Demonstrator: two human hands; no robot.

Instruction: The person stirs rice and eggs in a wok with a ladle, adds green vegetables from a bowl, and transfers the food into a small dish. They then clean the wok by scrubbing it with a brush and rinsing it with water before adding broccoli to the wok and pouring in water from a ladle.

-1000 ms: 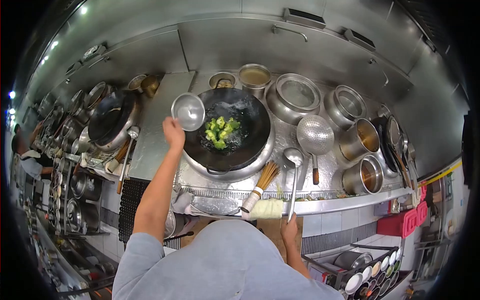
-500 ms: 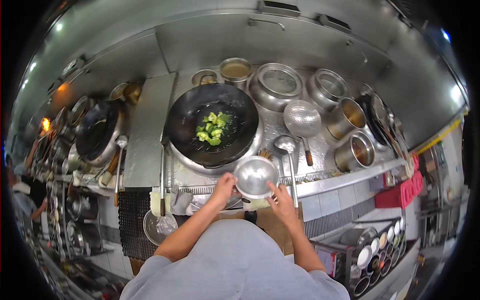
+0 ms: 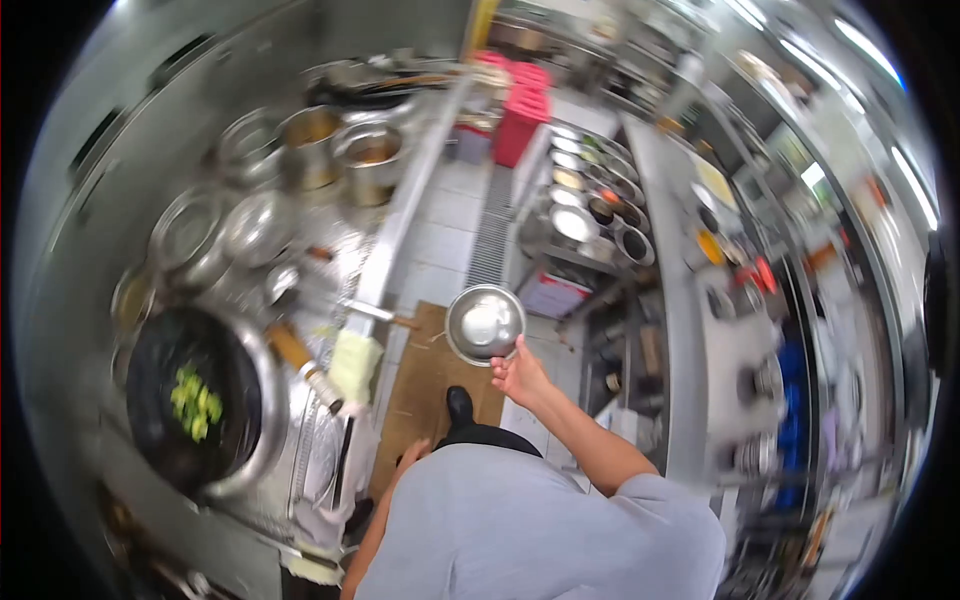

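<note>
My right hand (image 3: 518,377) grips the rim of an empty steel bowl (image 3: 485,323) and holds it out over the floor, between the stove and a rack of small bowls. My left hand (image 3: 412,455) hangs low by my body, mostly hidden behind my grey shirt; I cannot tell whether it holds anything. A black wok (image 3: 195,408) with green broccoli pieces (image 3: 194,399) sits on the stove at the lower left. The view is blurred by motion.
Steel pots (image 3: 310,143) and a ladle line the stove counter (image 3: 400,215) at the left. A rack of small condiment bowls (image 3: 590,205) stands ahead, red crates (image 3: 520,110) beyond it. A long steel counter (image 3: 720,300) runs along the right. A brown mat (image 3: 440,375) covers the floor.
My view has swung right, away from the stove toward the aisle. The steel bowl passed from both hands to my right hand alone, and my left hand dropped beside my body.
</note>
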